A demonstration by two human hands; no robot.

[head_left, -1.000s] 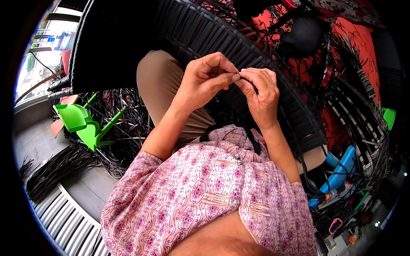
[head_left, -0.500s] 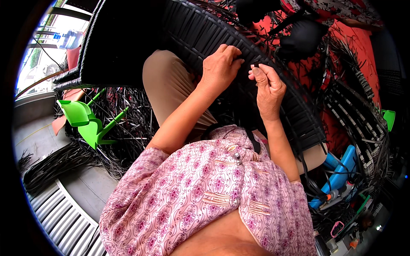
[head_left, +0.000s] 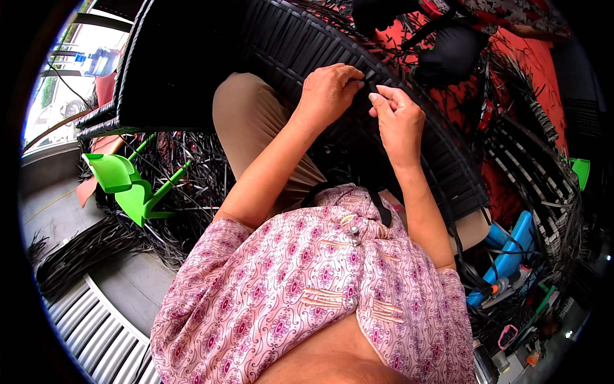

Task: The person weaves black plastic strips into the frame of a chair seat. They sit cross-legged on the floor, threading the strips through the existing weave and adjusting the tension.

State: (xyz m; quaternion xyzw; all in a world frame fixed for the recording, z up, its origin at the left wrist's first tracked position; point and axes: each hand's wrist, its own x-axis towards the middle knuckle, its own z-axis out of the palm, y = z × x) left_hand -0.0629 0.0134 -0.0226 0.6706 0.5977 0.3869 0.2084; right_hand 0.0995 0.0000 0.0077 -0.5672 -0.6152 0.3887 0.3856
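Note:
A black woven wicker furniture piece (head_left: 300, 45) arcs across my lap, made of flat dark strips. My left hand (head_left: 327, 95) is curled over its inner side, thumb and fingers closed together at the weave; whatever they pinch is lost against the black. Just to the right, my right hand (head_left: 401, 121) is raised over the same weave, with thumb and forefinger drawn together and the other fingers folded. Any strip between those fingertips is too dark to make out. The two hands are a short gap apart.
A green dustpan-like object (head_left: 115, 173) lies left on tangled black strips (head_left: 198, 217). A strip bundle (head_left: 83, 256) rests beside a white slatted piece (head_left: 96, 326). At right are a blue tray-like object (head_left: 511, 256) and another woven piece (head_left: 531, 173). Another person's patterned clothing (head_left: 518, 16) shows top right.
My right hand has shifted slightly left and up, toward my left hand. The dark strip end seen at its fingertips earlier no longer shows clearly. My left hand stays at the weave.

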